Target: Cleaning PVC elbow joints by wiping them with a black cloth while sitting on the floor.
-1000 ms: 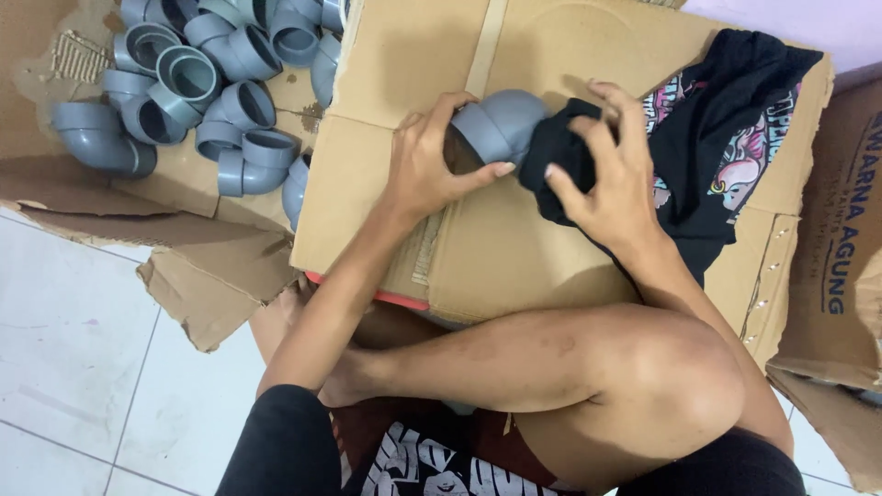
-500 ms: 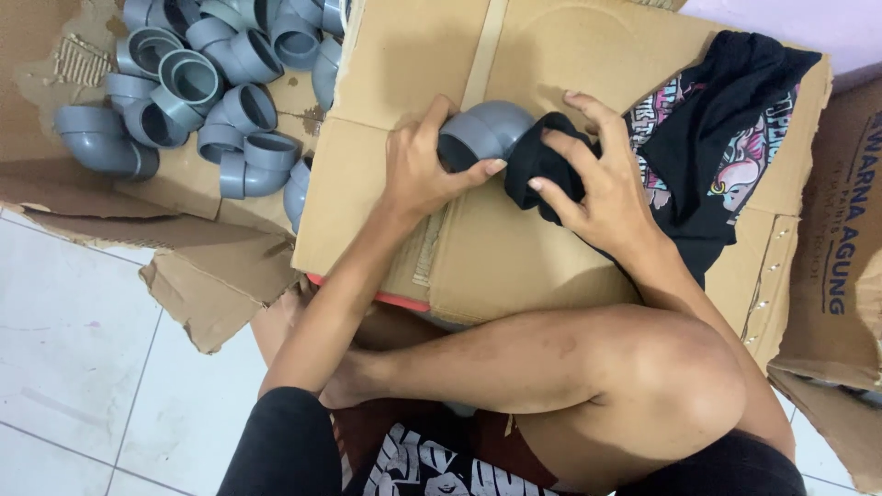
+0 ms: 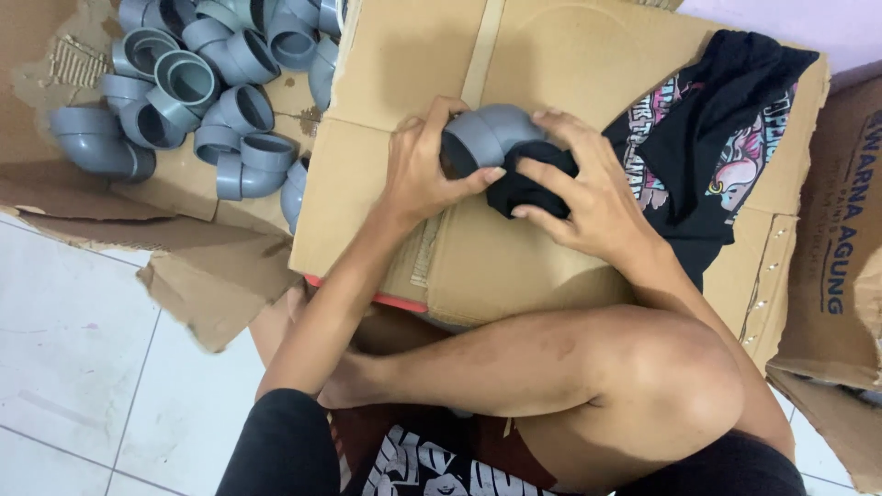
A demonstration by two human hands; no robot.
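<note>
Grey plastic, smooth and curved, the pipe elbow (image 3: 487,131) sits at upper centre of the frame on a closed cardboard box (image 3: 542,55), between both hands. The left hand (image 3: 424,167) grips its open socket end, thumb under the rim. The right hand (image 3: 588,188) presses a bunched black cloth (image 3: 519,188) against the elbow's other end. At upper left, a heap of matching grey elbows (image 3: 197,83) lies on torn, flattened cardboard (image 3: 211,276).

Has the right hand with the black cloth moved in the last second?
Yes. The right hand has slid left and down along the cardboard box, bringing the black cloth under the grey elbow fitting held by the left hand.
</note>
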